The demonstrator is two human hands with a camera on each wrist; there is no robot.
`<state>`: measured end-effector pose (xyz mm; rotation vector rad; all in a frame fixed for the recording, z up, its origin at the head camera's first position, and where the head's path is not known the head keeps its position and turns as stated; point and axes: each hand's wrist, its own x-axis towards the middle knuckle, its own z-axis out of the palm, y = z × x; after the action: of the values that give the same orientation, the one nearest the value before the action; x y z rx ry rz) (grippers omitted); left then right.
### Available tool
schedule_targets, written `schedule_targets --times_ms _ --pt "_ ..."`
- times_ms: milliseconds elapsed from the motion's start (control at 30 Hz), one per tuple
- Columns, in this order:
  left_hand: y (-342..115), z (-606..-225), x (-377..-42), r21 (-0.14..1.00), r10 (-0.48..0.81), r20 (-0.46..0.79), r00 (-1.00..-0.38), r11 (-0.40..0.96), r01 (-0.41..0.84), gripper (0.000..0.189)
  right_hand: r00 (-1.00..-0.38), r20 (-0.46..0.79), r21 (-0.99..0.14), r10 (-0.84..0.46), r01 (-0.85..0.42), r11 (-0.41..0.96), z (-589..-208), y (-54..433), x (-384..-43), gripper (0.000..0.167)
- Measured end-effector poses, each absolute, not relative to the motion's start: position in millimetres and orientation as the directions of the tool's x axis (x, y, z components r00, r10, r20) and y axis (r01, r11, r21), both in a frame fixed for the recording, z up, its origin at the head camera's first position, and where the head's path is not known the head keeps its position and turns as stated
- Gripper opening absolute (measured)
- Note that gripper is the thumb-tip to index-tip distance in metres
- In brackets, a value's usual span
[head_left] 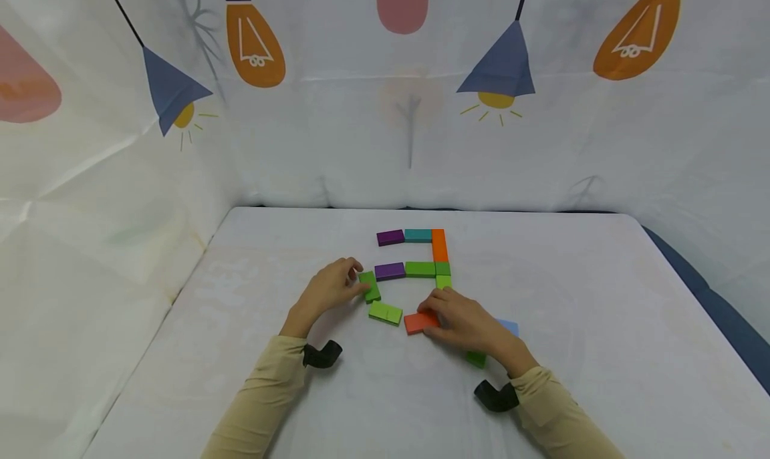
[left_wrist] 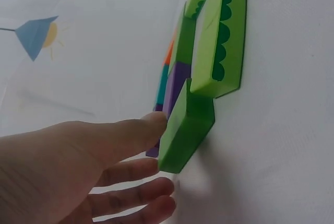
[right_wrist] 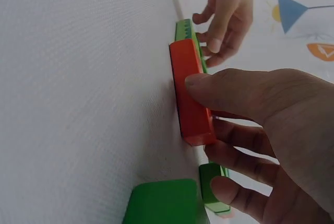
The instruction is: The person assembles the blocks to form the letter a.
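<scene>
My left hand [head_left: 333,286] is beside a green block [head_left: 369,287]. Its thumb reaches the block's edge, and the other fingers lie loosely near the block's far end. My right hand [head_left: 466,322] pinches a red-orange block [head_left: 419,323], the thumb on its near side and fingers on its far side. Between these two lies a light green block [head_left: 385,313] with a dark green scalloped pattern, seen in the left wrist view. Behind them are a purple block [head_left: 390,271], a green block [head_left: 420,269] and a lime block [head_left: 443,281]. All rest on the table.
Farther back, a dark purple block [head_left: 390,238], a teal block [head_left: 418,236] and an orange block [head_left: 440,245] form a corner. A blue block [head_left: 508,327] and a dark green block [head_left: 476,359] are partly hidden by my right hand. White cloth [head_left: 337,151] hangs behind the table [head_left: 271,245].
</scene>
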<state>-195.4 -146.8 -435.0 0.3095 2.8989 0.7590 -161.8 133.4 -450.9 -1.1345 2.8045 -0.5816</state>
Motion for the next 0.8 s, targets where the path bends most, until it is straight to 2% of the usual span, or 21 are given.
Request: schedule_targets --times_ms 800 --pt "-149.3 -439.3 -196.8 0.486 0.254 -0.077 -0.964 0.854 0.186 0.037 -0.706 0.107 -0.359 -0.7 -0.684 0.636 -450.0 133.3 -162.4 0.028"
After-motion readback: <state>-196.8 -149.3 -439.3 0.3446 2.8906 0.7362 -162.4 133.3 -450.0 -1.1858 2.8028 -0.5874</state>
